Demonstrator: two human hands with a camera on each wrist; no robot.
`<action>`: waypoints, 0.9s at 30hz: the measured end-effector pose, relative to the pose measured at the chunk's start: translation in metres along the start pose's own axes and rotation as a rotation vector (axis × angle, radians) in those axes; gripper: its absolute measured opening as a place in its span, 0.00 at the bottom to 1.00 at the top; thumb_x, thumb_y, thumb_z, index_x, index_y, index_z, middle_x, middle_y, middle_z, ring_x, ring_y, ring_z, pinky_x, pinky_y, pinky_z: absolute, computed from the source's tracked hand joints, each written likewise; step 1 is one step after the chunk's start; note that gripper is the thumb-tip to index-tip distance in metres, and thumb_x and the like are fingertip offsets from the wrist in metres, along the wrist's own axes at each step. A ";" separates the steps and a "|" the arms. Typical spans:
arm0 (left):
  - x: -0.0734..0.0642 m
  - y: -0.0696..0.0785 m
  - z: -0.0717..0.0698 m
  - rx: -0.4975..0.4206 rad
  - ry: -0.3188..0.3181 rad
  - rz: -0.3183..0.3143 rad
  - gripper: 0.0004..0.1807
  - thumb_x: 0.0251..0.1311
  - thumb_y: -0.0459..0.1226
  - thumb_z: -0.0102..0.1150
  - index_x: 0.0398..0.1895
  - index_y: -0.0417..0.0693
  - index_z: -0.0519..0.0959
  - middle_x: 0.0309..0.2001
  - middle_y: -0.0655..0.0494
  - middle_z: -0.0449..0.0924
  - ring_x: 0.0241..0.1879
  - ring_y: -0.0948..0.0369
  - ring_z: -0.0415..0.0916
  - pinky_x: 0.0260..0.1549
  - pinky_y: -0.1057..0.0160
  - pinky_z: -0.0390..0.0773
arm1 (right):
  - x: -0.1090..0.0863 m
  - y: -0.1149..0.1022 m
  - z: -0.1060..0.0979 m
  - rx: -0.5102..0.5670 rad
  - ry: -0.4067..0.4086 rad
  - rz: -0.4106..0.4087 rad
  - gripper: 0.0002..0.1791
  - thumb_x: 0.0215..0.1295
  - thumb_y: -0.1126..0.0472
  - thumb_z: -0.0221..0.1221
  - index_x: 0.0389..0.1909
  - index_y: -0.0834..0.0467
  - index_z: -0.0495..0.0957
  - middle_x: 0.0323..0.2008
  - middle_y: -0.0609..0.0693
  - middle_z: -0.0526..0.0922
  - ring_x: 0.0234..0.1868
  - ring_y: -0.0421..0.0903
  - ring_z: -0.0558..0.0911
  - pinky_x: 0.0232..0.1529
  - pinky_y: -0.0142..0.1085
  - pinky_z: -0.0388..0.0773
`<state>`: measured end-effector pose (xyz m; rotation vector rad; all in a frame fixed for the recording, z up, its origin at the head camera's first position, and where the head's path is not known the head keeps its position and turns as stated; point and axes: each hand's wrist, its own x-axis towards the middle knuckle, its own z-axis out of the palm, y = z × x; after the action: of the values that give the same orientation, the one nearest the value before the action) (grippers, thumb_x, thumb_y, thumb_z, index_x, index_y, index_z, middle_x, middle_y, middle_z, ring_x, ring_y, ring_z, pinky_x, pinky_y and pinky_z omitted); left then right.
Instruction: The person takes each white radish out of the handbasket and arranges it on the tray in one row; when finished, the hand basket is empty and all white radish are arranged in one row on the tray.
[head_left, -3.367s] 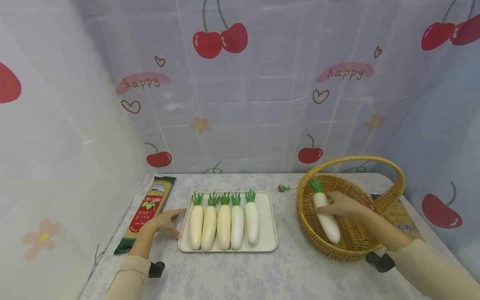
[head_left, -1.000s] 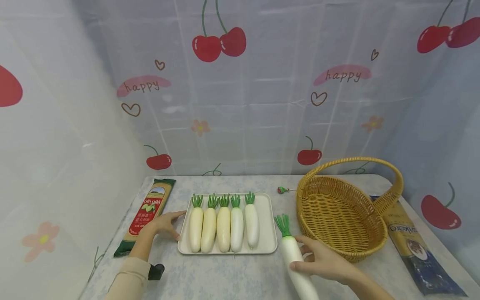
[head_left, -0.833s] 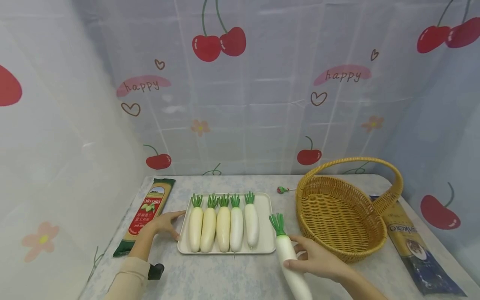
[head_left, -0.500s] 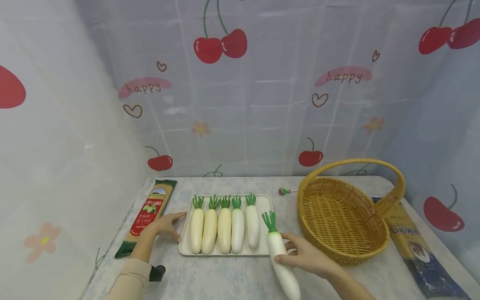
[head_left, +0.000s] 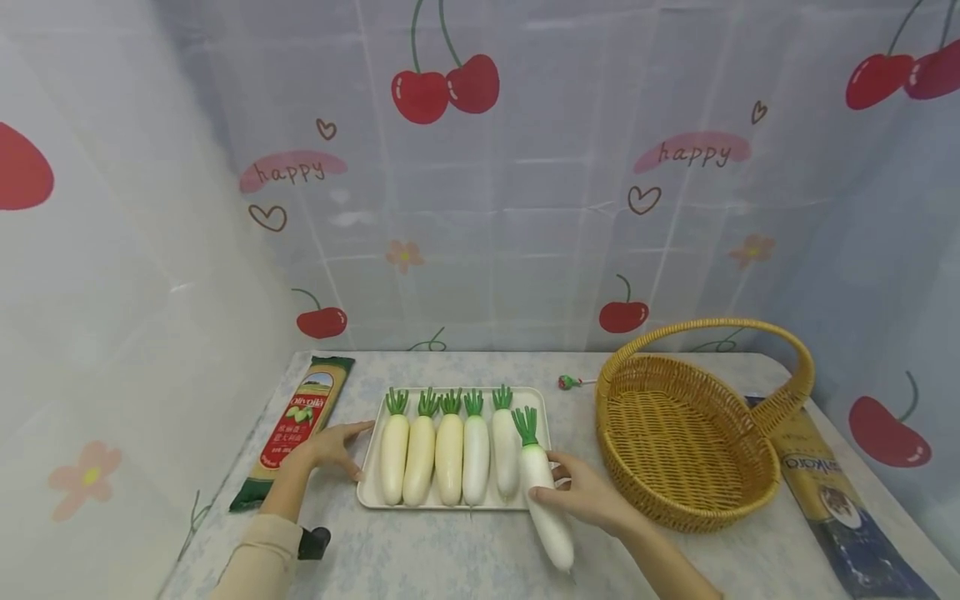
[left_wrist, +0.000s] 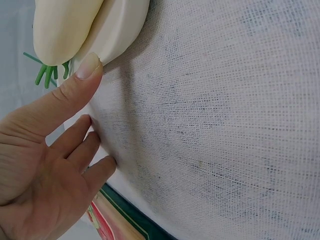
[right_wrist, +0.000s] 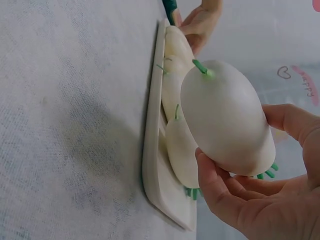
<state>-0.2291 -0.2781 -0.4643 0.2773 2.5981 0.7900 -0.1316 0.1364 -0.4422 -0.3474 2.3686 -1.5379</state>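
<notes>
In the head view my right hand (head_left: 588, 498) grips a white radish (head_left: 546, 512) with green leaf stubs, over the right front part of a cream tray (head_left: 532, 404). The right wrist view shows this daikon (right_wrist: 225, 117) raised, its root tip toward the camera, thumb on one side and fingers on the other. Several radishes (head_left: 449, 462) lie side by side in the tray, leaves pointing to the back; the left ones are creamier. My left hand (head_left: 330, 450) is at the tray's left edge, thumb tip right at the rim in the left wrist view, fingers relaxed on the cloth.
A wicker basket (head_left: 660, 454) with a tall handle stands at the right, nothing inside it. Behind it lies a gold and blue bag (head_left: 843, 508). A red and green pasta packet (head_left: 296, 429) lies at the left, and a small lollipop (head_left: 567, 382) near the back.
My right hand has taken the radish out of the basket and carried it left to the tray's right side. The left hand stays at the tray's left edge.
</notes>
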 end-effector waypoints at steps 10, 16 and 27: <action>-0.001 -0.001 0.001 -0.007 0.002 -0.003 0.53 0.33 0.35 0.79 0.68 0.37 0.62 0.65 0.28 0.59 0.65 0.34 0.54 0.61 0.39 0.60 | 0.021 0.002 0.007 0.013 0.095 0.028 0.40 0.53 0.58 0.65 0.62 0.75 0.61 0.39 0.60 0.78 0.37 0.49 0.79 0.37 0.43 0.80; -0.001 -0.003 0.001 -0.005 0.000 -0.004 0.53 0.33 0.35 0.79 0.68 0.37 0.61 0.65 0.28 0.59 0.65 0.34 0.55 0.61 0.39 0.60 | 0.035 0.003 0.011 0.020 0.157 0.033 0.36 0.54 0.61 0.65 0.60 0.75 0.63 0.35 0.60 0.79 0.35 0.49 0.79 0.34 0.41 0.81; 0.002 -0.003 -0.001 -0.008 -0.008 0.012 0.53 0.34 0.35 0.79 0.68 0.36 0.61 0.65 0.27 0.58 0.65 0.34 0.54 0.61 0.39 0.60 | 0.056 0.007 0.013 -0.043 0.228 0.091 0.36 0.60 0.59 0.60 0.64 0.74 0.59 0.39 0.63 0.77 0.37 0.51 0.79 0.35 0.44 0.81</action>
<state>-0.2315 -0.2803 -0.4657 0.2931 2.5874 0.8008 -0.1793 0.1082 -0.4596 -0.0746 2.5527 -1.5590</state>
